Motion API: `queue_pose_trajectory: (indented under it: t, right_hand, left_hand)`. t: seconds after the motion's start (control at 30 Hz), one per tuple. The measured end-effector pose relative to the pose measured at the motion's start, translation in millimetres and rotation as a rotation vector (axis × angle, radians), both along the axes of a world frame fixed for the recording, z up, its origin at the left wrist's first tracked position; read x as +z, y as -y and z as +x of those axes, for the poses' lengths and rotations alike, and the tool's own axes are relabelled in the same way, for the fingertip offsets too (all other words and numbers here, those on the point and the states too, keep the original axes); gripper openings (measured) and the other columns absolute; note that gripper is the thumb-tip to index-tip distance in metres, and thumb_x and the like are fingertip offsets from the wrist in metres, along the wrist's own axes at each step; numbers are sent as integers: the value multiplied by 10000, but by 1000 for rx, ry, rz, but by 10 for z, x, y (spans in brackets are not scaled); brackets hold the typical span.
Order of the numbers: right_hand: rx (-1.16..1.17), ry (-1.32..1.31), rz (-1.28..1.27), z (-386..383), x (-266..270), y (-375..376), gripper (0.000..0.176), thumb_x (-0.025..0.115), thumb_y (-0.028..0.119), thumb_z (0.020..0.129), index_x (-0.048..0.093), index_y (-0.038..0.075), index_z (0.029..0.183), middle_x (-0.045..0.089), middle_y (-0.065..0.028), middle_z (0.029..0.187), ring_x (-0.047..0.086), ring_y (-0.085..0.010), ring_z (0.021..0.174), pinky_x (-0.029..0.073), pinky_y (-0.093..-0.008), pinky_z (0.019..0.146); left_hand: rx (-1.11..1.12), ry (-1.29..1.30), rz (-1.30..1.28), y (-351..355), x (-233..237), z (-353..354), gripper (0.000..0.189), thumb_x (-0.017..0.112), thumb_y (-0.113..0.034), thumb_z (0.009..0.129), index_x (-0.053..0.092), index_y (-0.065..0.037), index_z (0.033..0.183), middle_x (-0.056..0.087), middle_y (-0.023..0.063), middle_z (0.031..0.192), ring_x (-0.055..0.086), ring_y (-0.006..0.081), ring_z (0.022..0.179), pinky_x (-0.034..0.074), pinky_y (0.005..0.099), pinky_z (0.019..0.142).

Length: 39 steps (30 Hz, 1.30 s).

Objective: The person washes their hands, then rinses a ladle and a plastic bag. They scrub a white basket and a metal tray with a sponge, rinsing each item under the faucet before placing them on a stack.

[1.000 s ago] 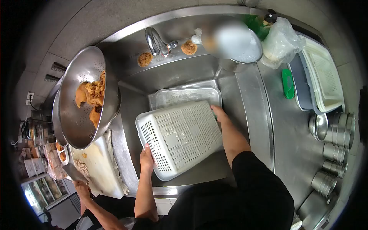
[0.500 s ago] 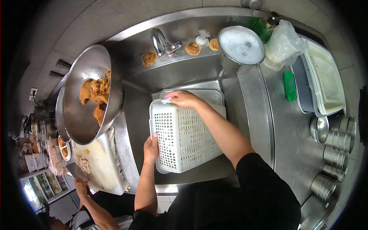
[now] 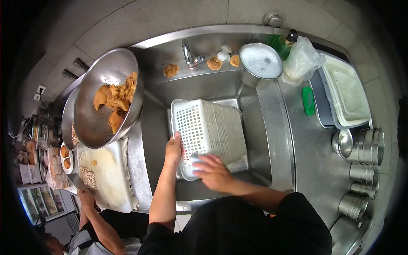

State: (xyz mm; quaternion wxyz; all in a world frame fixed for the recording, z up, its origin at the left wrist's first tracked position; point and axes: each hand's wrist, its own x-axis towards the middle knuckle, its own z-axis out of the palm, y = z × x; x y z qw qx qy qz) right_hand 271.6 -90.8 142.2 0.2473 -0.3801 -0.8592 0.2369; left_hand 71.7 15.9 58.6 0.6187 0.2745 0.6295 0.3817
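A white perforated plastic basket [image 3: 223, 131] sits tilted in the metal sink [image 3: 259, 140]. My left hand [image 3: 173, 148] grips its left edge, thumb up along the holed face. Blurred by motion, my right hand [image 3: 216, 173] is at the basket's near lower corner, fingers curled over a pale bluish pad [image 3: 195, 160] pressed to the plastic. The pad's exact kind is hard to make out. Part of a metal tray [image 3: 233, 102] shows behind the basket.
A steel colander [image 3: 85, 123] with brown food pieces stands left, above a white cutting board [image 3: 111, 178]. There a co-worker's hand [image 3: 87, 199] holds a knife. A pot of suds [image 3: 260, 61] stands back right, near a green brush [image 3: 308, 101] and stacked metal containers [image 3: 367, 144].
My right hand has moved with the pad from the basket's far top edge to its near lower corner. My left hand keeps its hold. The view has shifted slightly.
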Motion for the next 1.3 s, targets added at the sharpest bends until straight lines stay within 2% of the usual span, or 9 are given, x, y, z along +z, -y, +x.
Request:
queue_pose_trajectory:
  t: [0.17,0.27,0.4,0.53,0.67,0.93,1.1,1.13,1.3]
  right_hand:
    - [-382,-426,67,229,-327,-919,379,586,0,831,651,80,1196,559,-151,1327,504,-365,1255,408,-444,1066]
    - [-861,-297,-142,564,-1354,-1583,310,508,163,958,608,83,1239,563,-148,1316,545,-355,1190,442,-425,1010]
    - [-855,74,-401,798,-1320,-1526,311,520,159,946,613,85,1234,591,-147,1259,568,-347,1152,452,-425,991]
    - [-648,-369,132,976,-65,-1569,317,545,53,887,653,86,1183,625,-178,1168,598,-360,1095,481,-414,939]
    - [-668,-283,415,1452,1039,-2120,316,549,52,870,661,76,1164,645,-169,1145,612,-350,1066,485,-407,933]
    - [-931,140,122,2124,638,-3038,366,560,194,872,661,149,1221,633,-131,1227,593,-338,1115,459,-422,982]
    - [-900,304,339,1808,620,-3093,379,579,200,876,638,138,1245,601,-121,1294,560,-326,1178,439,-435,1013]
    - [-891,331,508,1681,646,-3105,378,579,199,888,627,118,1254,588,-117,1324,557,-324,1191,440,-435,1018]
    - [-534,111,441,816,648,-3201,396,574,153,873,598,47,1253,573,-123,1332,530,-304,1221,427,-405,1020]
  left_hand:
    - [-15,-60,-21,54,262,152,387,470,-410,1035,600,-45,1040,556,-33,688,485,60,512,427,244,459]
    - [33,-65,-8,211,-15,-3,371,481,-418,1030,578,-67,961,506,-42,649,454,61,485,405,247,429]
    - [92,-21,17,246,-24,-143,372,494,-426,1021,544,-83,886,462,-42,616,415,65,443,386,254,377]
    - [21,-50,64,67,350,-11,352,470,-391,1036,561,-57,973,492,-39,649,451,62,474,412,240,410]
    - [-102,-120,70,-120,720,139,349,469,-380,1035,564,-50,973,521,-20,653,490,64,483,432,235,419]
    - [-222,-206,103,-326,872,324,373,487,-380,1025,542,-38,885,517,16,650,503,103,506,448,282,434]
    - [-282,-272,173,-383,980,381,369,499,-358,1020,563,-22,882,562,34,672,527,119,539,455,305,498]
    - [-316,-303,192,-418,863,354,355,506,-391,1015,553,-49,928,534,4,703,501,84,506,443,266,414]
    - [-335,-340,167,-390,1179,473,392,512,-417,1008,584,-32,982,560,8,716,527,86,534,461,268,462]
